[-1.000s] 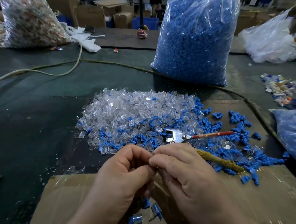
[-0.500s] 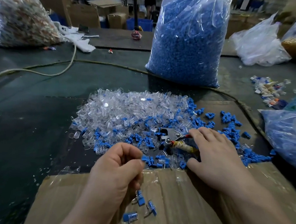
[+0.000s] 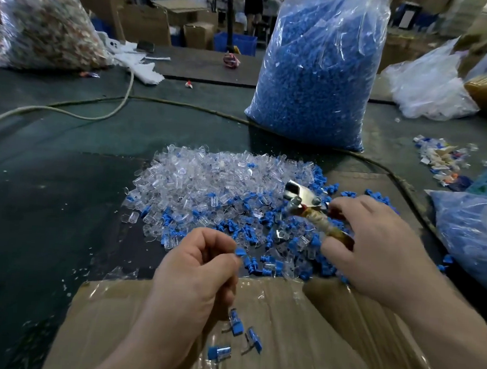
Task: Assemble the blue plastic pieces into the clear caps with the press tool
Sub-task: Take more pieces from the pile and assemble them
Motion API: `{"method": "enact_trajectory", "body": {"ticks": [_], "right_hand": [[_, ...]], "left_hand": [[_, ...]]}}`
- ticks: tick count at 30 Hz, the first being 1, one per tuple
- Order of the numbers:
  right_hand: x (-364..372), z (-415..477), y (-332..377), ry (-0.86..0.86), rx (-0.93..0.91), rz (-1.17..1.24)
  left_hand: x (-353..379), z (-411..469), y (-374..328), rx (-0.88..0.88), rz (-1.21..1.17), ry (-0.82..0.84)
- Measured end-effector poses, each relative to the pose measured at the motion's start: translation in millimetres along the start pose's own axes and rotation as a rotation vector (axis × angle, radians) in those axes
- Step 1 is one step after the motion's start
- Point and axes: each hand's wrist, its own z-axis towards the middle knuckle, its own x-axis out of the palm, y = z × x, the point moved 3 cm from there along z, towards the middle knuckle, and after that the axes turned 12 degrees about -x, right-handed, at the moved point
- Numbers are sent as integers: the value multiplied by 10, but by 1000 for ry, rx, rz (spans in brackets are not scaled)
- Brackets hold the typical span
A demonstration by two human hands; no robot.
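The right hand (image 3: 376,245) has closed round the handles of the press tool (image 3: 304,200), lifting its head off the clear caps (image 3: 208,182). The tool's long axis runs near-right to far-left. The left hand (image 3: 198,270), fingers curled, pinches a blue piece (image 3: 239,251) near-left of that head.

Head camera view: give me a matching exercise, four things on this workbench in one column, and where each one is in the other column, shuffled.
Things
1. press tool
2. tall bag of blue pieces
3. three assembled caps
4. single blue piece

Places
A. lying on the cardboard, nearest the person
B. pinched by the left hand
C. held in the right hand, above the mixed pile
D. standing on the table, behind the mixed pile

Pairs: 1-C, 2-D, 3-A, 4-B
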Motion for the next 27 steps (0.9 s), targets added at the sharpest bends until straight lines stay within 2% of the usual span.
{"method": "enact_trajectory", "body": {"ticks": [2, 3, 9, 16, 22, 27], "right_hand": [[-50, -144, 163, -105, -28, 123], [-55, -206, 250, -98, -61, 150], [68, -324, 469, 126, -226, 138], [104, -345, 432, 120, -225, 142], [142, -311, 466, 171, -240, 117], [105, -323, 490, 103, -216, 84]], "left_hand": [[-14, -12, -14, 13, -21, 5], [-23, -20, -20, 16, -26, 5], [9, -46, -80, 78, -20, 0], [2, -89, -112, 157, 133, -19], [27, -93, -115, 158, 74, 21], [13, -101, -119, 195, 142, 5]]}}
